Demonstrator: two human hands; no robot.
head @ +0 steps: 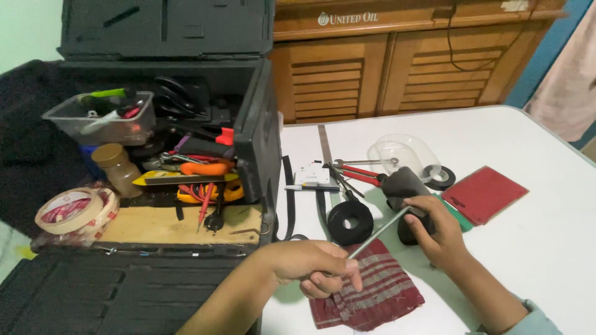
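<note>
While hands grip a rod (379,232), open toolbox (257,142) full of tools (205,169).

The toolbox (186,155) sits on the left, and the table (546,236) is on its right. A tape roll (74,209) lies in the toolbox, near its left edge. On the table, the cloth (372,288) lies near. The rubber ring (351,221) lies just behind it. The pliers (360,174) lie farther back. The flat pad (485,193) lies on the right.
</note>
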